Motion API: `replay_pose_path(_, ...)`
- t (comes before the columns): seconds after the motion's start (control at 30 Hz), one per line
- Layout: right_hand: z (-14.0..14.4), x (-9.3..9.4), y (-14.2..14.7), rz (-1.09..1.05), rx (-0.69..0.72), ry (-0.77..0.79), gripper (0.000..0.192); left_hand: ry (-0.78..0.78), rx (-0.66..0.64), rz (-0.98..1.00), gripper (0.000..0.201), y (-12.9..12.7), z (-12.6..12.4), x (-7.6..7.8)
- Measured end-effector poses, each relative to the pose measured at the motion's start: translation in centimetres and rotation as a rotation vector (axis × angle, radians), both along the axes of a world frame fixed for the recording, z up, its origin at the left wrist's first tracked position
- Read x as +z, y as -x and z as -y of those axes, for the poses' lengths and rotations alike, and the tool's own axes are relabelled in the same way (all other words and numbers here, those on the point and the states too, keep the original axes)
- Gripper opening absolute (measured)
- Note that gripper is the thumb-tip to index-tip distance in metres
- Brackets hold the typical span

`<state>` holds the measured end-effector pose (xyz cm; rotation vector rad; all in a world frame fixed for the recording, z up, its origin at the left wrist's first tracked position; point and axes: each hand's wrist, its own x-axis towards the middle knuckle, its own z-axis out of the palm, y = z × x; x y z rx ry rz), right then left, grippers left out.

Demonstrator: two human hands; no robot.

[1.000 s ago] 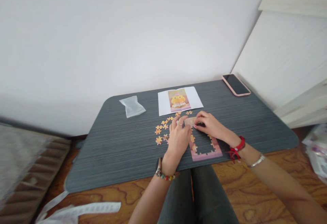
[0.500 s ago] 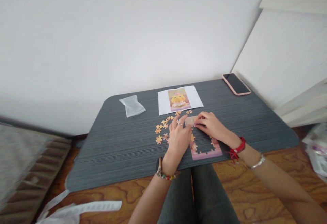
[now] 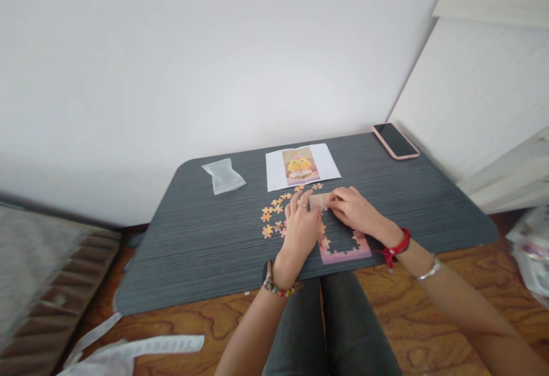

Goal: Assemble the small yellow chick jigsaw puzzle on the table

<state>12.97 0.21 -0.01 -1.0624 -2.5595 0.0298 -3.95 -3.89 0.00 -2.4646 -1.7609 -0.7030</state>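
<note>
A jigsaw puzzle (image 3: 345,257) lies on the dark table, its border joined around a bare middle. My left hand (image 3: 300,233) rests palm down at its upper left edge, fingers apart, the thumb touching the puzzle. At the top of the puzzle, my right hand (image 3: 354,210) has thumb and fingers pinched on a small puzzle piece (image 3: 325,208), mostly covered by the fingertips. Loose puzzle pieces (image 3: 266,214) in yellow and pink are scattered left of and above my left hand, which hides some of them.
Behind the pieces lies a white sheet (image 3: 274,171) with a printed picture of a yellow character. A translucent pouch (image 3: 223,176) is at the table's back left, and a pink-cased phone (image 3: 395,140) at the back right. The wall stands right behind the table (image 3: 193,250).
Both hands keep nearly the same places at the puzzle. The right fingers have shifted very slightly, and the whole view has tilted a little.
</note>
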Motion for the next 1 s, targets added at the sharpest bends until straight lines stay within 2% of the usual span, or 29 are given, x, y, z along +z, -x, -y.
replay_pose_path(0.1,0.6,0.9,-0.5,-0.088,-0.053,-0.018,0.019,-0.025,-0.006,0.062,0.015,0.7,0.7,0.9)
replay_pose_path(0.23,4.0,2.0,-0.7,-0.201,-0.074,-0.01,0.022,-0.115,0.042,0.125,0.015,3.3,3.0,1.4)
replay_pose_path(0.37,8.1,1.4,1.0,-0.232,-0.074,0.065,0.019,-0.101,0.149,0.126,0.016,6.5,6.2,0.3)
replay_pose_path(0.47,9.6,0.4,3.2,-0.189,-0.123,0.099,0.015,-0.08,0.174,0.117,0.016,7.6,8.1,-0.6)
replay_pose_path(0.67,9.0,0.0,6.1,-0.059,-0.169,0.119,0.011,-0.029,0.171,0.13,0.016,6.6,9.3,-0.9)
replay_pose_path(0.83,8.2,-0.1,6.8,-0.018,-0.146,0.129,0.011,0.018,0.188,0.132,0.017,5.5,8.9,-0.8)
replay_pose_path(1.0,8.5,-0.6,7.1,-0.014,-0.127,0.15,0.011,0.019,0.219,0.121,0.016,5.4,8.7,-1.1)
